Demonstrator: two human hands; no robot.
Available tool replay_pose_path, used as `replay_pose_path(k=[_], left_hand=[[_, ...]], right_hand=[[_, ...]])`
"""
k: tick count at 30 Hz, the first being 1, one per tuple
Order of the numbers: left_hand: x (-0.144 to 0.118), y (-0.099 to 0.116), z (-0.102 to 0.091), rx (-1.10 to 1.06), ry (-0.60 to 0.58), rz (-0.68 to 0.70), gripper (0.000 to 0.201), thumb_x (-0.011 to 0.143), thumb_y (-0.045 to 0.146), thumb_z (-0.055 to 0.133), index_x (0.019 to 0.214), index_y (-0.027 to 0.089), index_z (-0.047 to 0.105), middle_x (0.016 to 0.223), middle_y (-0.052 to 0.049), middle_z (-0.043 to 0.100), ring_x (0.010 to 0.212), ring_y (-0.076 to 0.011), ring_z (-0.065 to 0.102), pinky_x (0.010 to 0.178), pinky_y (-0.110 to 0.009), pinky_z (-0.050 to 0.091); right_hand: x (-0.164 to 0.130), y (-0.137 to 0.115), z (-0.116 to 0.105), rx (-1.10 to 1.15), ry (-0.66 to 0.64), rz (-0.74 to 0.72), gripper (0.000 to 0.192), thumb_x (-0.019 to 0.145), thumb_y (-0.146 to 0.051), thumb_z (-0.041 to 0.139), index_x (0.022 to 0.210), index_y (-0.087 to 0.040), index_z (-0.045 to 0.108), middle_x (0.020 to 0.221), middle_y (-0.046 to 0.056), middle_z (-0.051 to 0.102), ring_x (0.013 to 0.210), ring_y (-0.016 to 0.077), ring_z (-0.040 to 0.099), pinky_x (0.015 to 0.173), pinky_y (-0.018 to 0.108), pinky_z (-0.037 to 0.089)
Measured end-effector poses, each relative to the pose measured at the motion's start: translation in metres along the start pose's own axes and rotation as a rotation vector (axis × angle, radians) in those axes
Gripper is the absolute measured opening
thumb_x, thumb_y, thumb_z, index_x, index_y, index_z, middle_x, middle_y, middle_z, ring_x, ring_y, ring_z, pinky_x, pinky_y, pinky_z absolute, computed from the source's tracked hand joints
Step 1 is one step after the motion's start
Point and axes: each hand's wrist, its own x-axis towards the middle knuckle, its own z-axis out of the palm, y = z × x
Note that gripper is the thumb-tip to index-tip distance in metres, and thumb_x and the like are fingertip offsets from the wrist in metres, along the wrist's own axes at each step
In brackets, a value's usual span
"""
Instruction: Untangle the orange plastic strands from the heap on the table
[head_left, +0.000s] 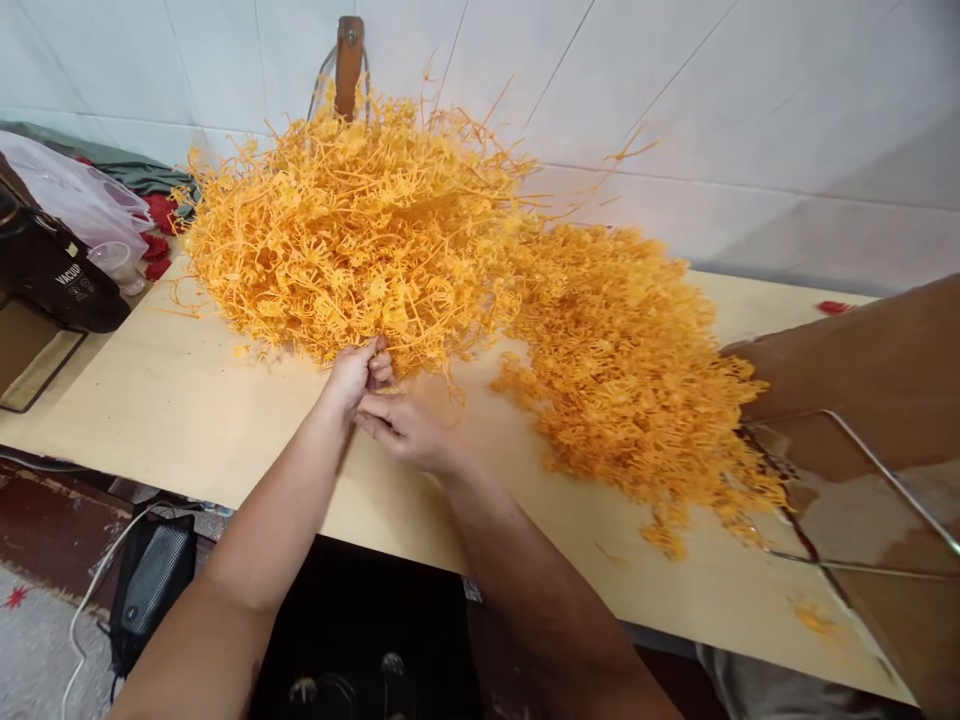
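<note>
A big tangled heap of orange plastic sprue strands [352, 220] lies at the back left of a pale wooden table [187, 410]. To its right spreads a denser pile of small orange plastic pieces [630, 370]. My left hand [356, 372] pinches strands at the near edge of the tangled heap. Just beside it, my right hand [405, 428] has its fingers curled toward the same strands, touching the left hand's fingertips. What lies between the fingers is too small to tell.
A brown bag held on a wire frame [862, 470] stands at the table's right end. A black container [56, 275], plastic bags and red bits sit at the far left. A white tiled wall rises behind. A dark device [150, 585] with a cable lies on the floor.
</note>
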Motion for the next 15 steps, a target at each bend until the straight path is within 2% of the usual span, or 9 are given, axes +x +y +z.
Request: replay_pose_path(k=[2, 4, 7, 10, 12, 15], left_hand=[[-0.002, -0.001, 0.001, 0.123, -0.036, 0.074, 0.024, 0.078, 0.033, 0.051, 0.062, 0.017, 0.041, 0.039, 0.008, 0.037, 0.033, -0.0043, 0.034, 0.038, -0.018, 0.024], [-0.004, -0.003, 0.001, 0.281, -0.060, 0.135, 0.026, 0.076, 0.038, 0.053, 0.061, 0.017, 0.046, 0.041, 0.006, 0.042, 0.036, -0.0062, 0.039, 0.040, -0.020, 0.028], [-0.005, -0.004, 0.001, 0.462, -0.018, 0.278, 0.021, 0.070, 0.030, 0.059, 0.057, 0.015, 0.052, 0.048, 0.004, 0.050, 0.048, -0.0066, 0.047, 0.054, -0.020, 0.037], [-0.006, -0.004, 0.001, 0.549, -0.060, 0.349, 0.011, 0.068, 0.021, 0.058, 0.060, 0.014, 0.058, 0.060, 0.002, 0.058, 0.063, -0.0077, 0.051, 0.067, -0.021, 0.039], [-0.008, -0.004, 0.000, 0.593, -0.126, 0.313, 0.010, 0.068, 0.021, 0.056, 0.063, 0.013, 0.060, 0.063, 0.002, 0.059, 0.064, -0.0084, 0.051, 0.066, -0.021, 0.039], [-0.011, -0.004, -0.001, 0.654, -0.174, 0.262, 0.007, 0.066, 0.019, 0.056, 0.065, 0.013, 0.061, 0.063, 0.002, 0.058, 0.063, -0.0085, 0.051, 0.066, -0.022, 0.040]], right_hand=[[-0.002, -0.002, -0.003, 0.150, 0.101, 0.028, 0.019, 0.082, -0.027, 0.040, 0.064, -0.019, 0.042, 0.058, -0.002, 0.043, 0.054, 0.0094, 0.041, 0.052, 0.024, 0.034], [-0.004, -0.003, -0.010, 0.340, 0.260, 0.078, 0.010, 0.081, -0.027, 0.042, 0.075, -0.020, 0.046, 0.066, -0.001, 0.048, 0.054, 0.0089, 0.044, 0.051, 0.024, 0.037], [-0.006, -0.004, -0.021, 0.519, 0.493, 0.127, 0.009, 0.076, -0.026, 0.045, 0.084, -0.021, 0.047, 0.070, -0.002, 0.047, 0.049, 0.0071, 0.040, 0.046, 0.023, 0.034], [-0.006, -0.001, -0.025, 0.530, 0.675, 0.163, 0.009, 0.077, -0.029, 0.045, 0.083, -0.022, 0.045, 0.061, -0.005, 0.037, 0.046, 0.0068, 0.033, 0.044, 0.023, 0.029], [-0.004, 0.001, -0.025, 0.487, 0.751, 0.197, 0.014, 0.079, -0.035, 0.046, 0.083, -0.022, 0.044, 0.060, -0.006, 0.035, 0.046, 0.0070, 0.033, 0.044, 0.023, 0.030], [-0.002, 0.004, -0.022, 0.282, 0.810, 0.260, 0.024, 0.075, -0.042, 0.054, 0.083, -0.021, 0.042, 0.063, -0.005, 0.040, 0.051, 0.0081, 0.039, 0.047, 0.024, 0.035]])
